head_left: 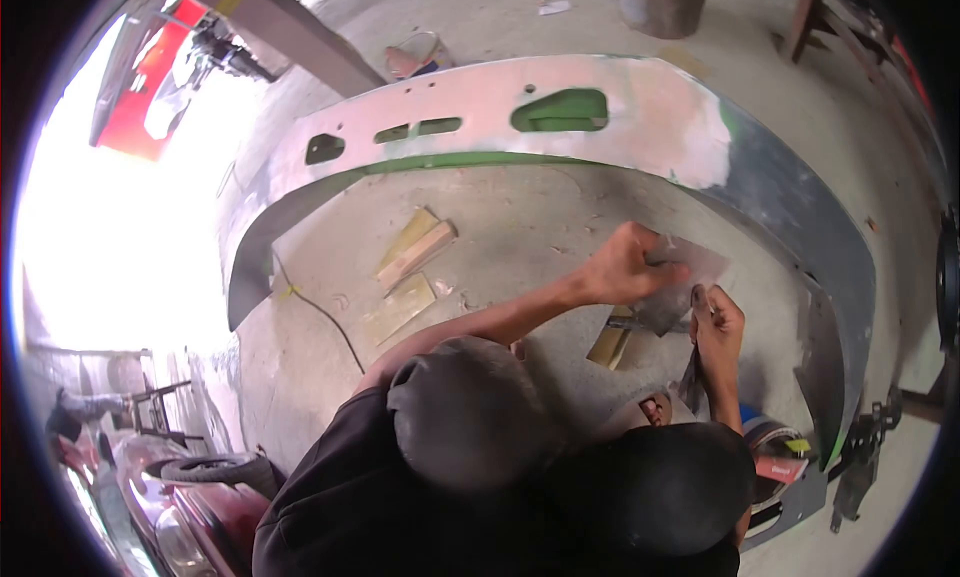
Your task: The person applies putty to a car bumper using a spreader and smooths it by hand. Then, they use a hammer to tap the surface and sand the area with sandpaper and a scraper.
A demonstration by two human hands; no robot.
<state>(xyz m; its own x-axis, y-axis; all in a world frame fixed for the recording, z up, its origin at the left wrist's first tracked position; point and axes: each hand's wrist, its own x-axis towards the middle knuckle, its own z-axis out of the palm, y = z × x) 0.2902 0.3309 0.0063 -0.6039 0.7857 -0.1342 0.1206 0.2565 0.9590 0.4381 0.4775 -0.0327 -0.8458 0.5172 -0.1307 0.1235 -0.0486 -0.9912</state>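
My left hand is closed, its fingers and thumb gripping a thin grey sheet that is partly blurred. Just right of and below it, my right hand is closed in a pinch near the sheet's lower edge. A dark, narrow thing hangs below the right fingers; what exactly they hold is unclear. Under both hands, a yellowish piece with a dark bar across it lies on the floor. Around this spot curves a large vehicle bumper, coated in pale pink and grey with green showing at its openings.
Yellowish sheets and a wooden block lie on the floor inside the bumper. A round container with a red label stands by my right knee. Behind the bumper are a bucket and a post. A tyre sits at lower left.
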